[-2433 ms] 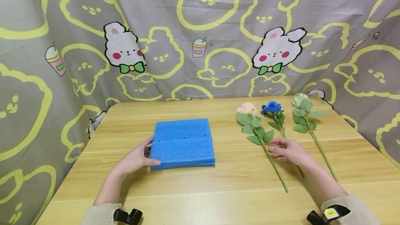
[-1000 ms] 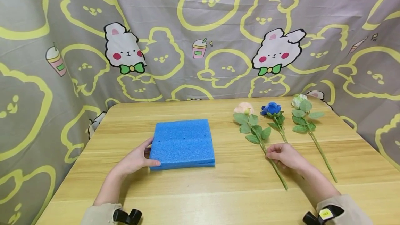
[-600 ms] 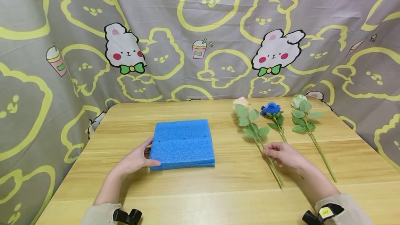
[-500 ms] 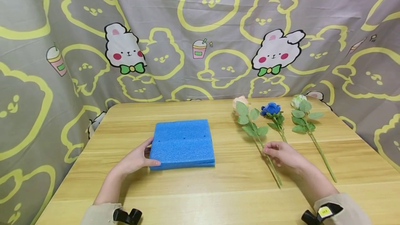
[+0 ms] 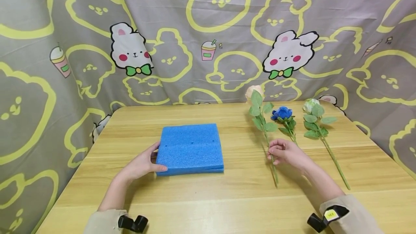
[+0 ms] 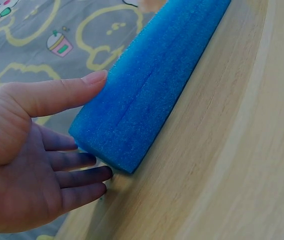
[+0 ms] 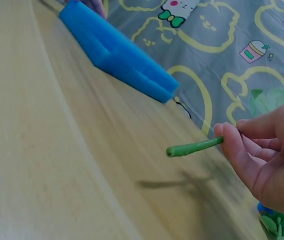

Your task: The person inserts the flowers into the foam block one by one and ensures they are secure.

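- The left hand (image 5: 139, 165) was spread, its thumb touching the front left corner of the blue foam block (image 5: 191, 149), which lay flat on the surface (image 5: 195, 205).
- The right hand (image 5: 287, 153) pinched the peach flower (image 5: 259, 122) by its stem, raised above the surface.
- The blue flower (image 5: 282, 113) and white flower (image 5: 317, 110) lay farther right.

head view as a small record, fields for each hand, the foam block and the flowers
left hand: thumb touches the blue foam block at its near left corner
right hand: pinches the pale pink flower by its stem
pale pink flower: raised off the wooden table
blue foam block: flat on the wooden table
blue flower: lies left of the white flower
white flower: lies farthest right
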`<state>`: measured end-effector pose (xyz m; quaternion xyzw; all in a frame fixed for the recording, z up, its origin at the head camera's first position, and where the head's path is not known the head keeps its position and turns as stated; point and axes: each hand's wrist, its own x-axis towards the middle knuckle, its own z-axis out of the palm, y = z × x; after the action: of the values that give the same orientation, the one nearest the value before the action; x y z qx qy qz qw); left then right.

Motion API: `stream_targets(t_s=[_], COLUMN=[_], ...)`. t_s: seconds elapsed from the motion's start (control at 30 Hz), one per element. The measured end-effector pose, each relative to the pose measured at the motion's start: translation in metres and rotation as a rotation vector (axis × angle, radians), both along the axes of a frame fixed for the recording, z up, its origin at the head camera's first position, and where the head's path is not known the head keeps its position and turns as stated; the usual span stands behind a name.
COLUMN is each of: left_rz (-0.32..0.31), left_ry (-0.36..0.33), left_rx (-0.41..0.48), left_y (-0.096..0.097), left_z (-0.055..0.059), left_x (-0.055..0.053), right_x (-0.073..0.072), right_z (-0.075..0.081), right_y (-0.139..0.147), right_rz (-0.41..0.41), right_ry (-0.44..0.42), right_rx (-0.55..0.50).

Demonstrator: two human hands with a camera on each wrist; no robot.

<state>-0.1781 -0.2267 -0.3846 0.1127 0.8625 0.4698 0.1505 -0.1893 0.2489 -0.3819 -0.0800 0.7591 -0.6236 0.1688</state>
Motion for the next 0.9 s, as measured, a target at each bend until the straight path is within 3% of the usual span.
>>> stream_targets(t_s=[0.27,0.63,0.9], left_rz=[-0.002,-0.005,-0.005], left_ry=[0.008,0.018,0.023], left_rx=[-0.012,-0.007,-0.004], left_y=[-0.002,-0.001,-0.001], left_z=[-0.001,-0.002,-0.001], left_x=[-0.002,-0.001,0.001], right_x=[-0.003,-0.012,-0.019], right_z=[0.010,0.020,0.027], right_y=[-0.016,-0.039,-0.057], right_rz=[-0.007,0.002,-0.015], right_ry=[0.009,0.126,0.197], right_rx=[-0.005,0.064,0.048])
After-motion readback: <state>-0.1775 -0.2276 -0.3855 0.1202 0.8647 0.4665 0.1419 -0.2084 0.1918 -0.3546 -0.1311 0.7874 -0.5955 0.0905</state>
